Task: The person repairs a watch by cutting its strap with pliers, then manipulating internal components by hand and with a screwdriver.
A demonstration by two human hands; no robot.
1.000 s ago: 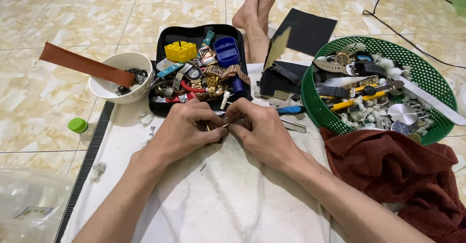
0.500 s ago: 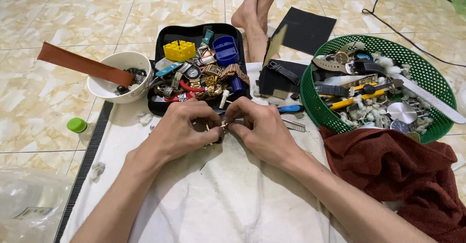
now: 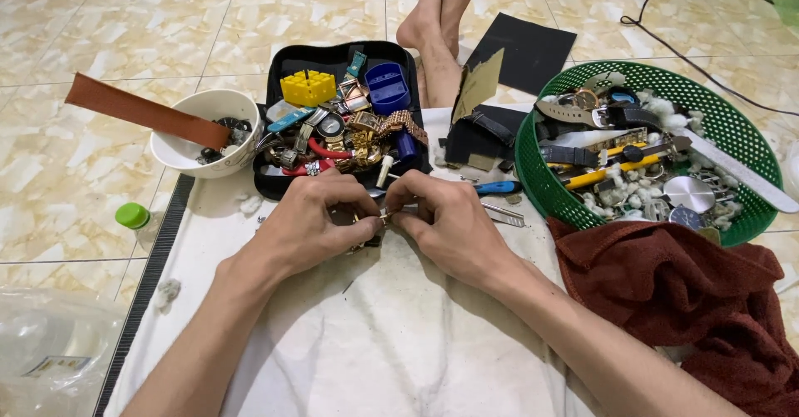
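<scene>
Both hands meet over the white cloth [image 3: 366, 342]: the left hand [image 3: 312, 221] and the right hand [image 3: 445, 221] have their fingertips pinched together on one small metal part [image 3: 381, 215], which sits between them, just at 6 o'clock from the black tray [image 3: 275, 186] full of watch pieces. At 10 o'clock from the hands stands a white bowl [image 3: 187, 155] with a brown strap [image 3: 141, 111] across it. At 2 o'clock is a green basket [image 3: 541, 180], and at 4 o'clock lies a dark red towel [image 3: 691, 300].
</scene>
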